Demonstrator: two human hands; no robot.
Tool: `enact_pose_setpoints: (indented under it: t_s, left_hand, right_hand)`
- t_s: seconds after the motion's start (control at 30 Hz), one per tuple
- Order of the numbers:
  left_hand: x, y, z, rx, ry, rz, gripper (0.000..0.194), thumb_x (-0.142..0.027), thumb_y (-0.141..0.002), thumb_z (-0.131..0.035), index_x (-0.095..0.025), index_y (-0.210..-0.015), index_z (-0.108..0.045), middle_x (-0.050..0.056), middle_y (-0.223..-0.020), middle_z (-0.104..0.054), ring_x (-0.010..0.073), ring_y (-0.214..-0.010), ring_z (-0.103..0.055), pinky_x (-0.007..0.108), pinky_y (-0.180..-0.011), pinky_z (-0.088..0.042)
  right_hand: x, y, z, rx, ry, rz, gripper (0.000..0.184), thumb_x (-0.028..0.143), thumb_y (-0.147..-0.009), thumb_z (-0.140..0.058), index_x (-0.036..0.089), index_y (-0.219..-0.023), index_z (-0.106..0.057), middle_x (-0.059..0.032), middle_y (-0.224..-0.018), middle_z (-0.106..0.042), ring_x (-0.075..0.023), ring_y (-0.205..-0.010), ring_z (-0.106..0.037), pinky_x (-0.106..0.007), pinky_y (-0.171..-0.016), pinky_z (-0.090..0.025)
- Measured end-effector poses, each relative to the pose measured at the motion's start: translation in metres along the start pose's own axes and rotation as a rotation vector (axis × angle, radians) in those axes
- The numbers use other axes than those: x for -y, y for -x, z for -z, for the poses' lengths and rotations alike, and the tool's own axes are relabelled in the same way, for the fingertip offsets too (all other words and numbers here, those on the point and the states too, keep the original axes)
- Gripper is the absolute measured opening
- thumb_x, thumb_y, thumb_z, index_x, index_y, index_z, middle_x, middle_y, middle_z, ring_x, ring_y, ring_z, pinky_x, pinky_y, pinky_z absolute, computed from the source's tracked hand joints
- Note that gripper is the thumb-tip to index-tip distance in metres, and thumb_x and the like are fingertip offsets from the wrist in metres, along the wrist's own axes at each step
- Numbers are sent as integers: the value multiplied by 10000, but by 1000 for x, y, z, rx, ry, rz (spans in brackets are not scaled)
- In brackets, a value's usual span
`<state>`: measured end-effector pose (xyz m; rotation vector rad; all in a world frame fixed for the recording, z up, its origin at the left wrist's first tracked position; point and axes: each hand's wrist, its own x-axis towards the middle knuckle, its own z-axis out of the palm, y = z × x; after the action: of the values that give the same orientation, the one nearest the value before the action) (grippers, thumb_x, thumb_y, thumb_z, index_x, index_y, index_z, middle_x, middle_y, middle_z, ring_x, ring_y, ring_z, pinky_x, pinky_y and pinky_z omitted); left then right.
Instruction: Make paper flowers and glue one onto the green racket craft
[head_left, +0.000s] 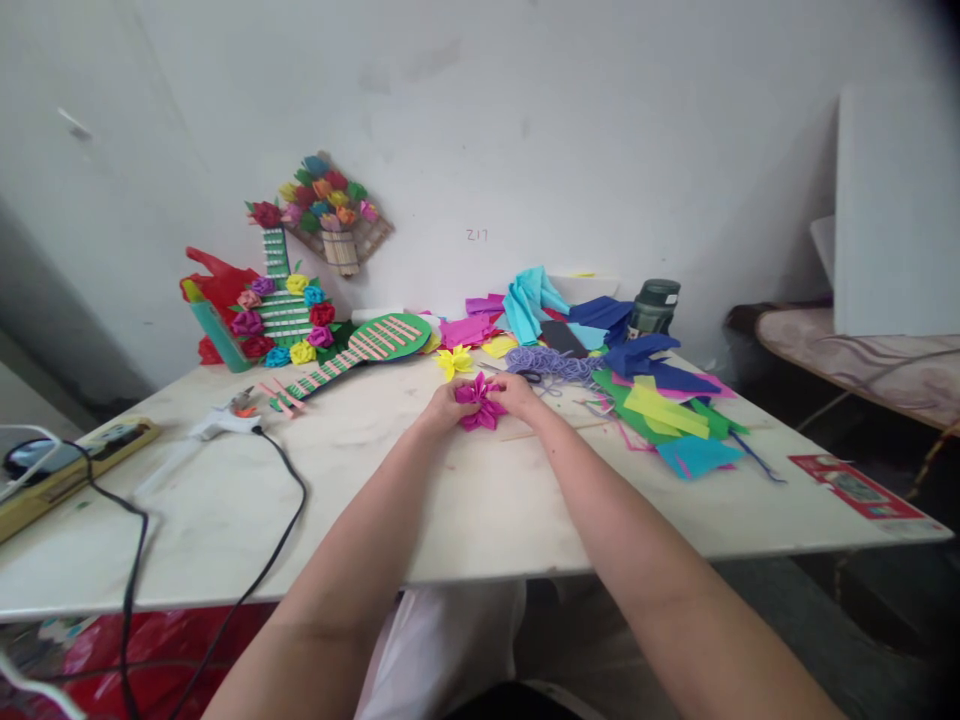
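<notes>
A magenta paper flower (481, 402) with pointed petals is held between my two hands above the middle of the white table (360, 490). My left hand (442, 406) pinches its left petals, and my right hand (516, 394) grips the petals on the right. Just behind it lies a yellow paper flower (454, 362). Purple yarn (555, 364) is heaped to the right, beside a pair of scissors (531, 377) partly hidden by my right hand. A thin wooden stick (559, 430) lies under my right forearm.
To the left lie a hot glue gun (229, 422) with a black cord and a power strip (112, 445). Decorated guitar-shaped crafts (390, 338) stand and lie behind. Coloured paper sheets (660, 410) and a dark green bottle (655, 308) occupy the right.
</notes>
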<state>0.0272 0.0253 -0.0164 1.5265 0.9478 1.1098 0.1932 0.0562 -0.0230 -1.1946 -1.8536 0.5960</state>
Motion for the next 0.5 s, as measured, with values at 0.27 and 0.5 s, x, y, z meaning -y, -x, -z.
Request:
enact_pose_setpoints:
  t_s: [0.27,0.5]
  left_hand:
    - [6,-4,-4,-125,-144,-52,473,-228,-506,-772,-142,-949,-631,20,-700,-663,126,-592,-590,238,-581,-468]
    - [5,-4,-3,-204,-140,-28,491,-216,-462,-790,-144,-923,-640,15,-676,-658,142,-588,-593,253,-588,-475]
  right_hand:
    - [-3,-3,-2,-60,28,49,87,103,-611,-631,174,-636,-675,-55,-995,-694,-212,-945,-633,-323,-879,-459]
    - [-1,-2,-6,-79,-39,52,86,102,-624,-627,176,-596,-659,-48,-1063,-676,-200,-963,-625,-323,-864,-472]
